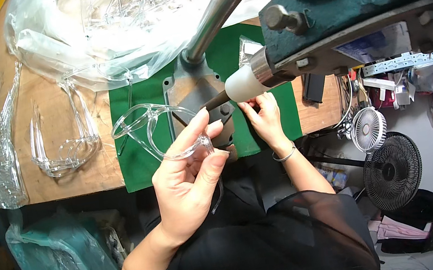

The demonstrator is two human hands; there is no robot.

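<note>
My left hand [187, 183] is closed on a clear plastic eyeglasses frame [151, 111], thumb and fingers pinching it near one hinge. The frame is tilted, its rims to the left of my fingers and a temple hanging below the hand. To the right, my right hand [266, 121] is low over the green mat [143, 173], with thumb and fingers drawn together; whatever they may hold is too small to tell. Between and beyond the hands stands a bench press with a metal base [174, 87]. Its white plastic collar [245, 83] and dark rod [215, 101] hang close above my fingers.
The press's heavy green head [332, 7] and steel column [216, 12] fill the upper right. Clear frames lie on the wooden table [87, 182] at left, beside a large plastic bag [67, 62] of clear parts. A black phone-like object [314, 88] and fans [392, 170] are at right.
</note>
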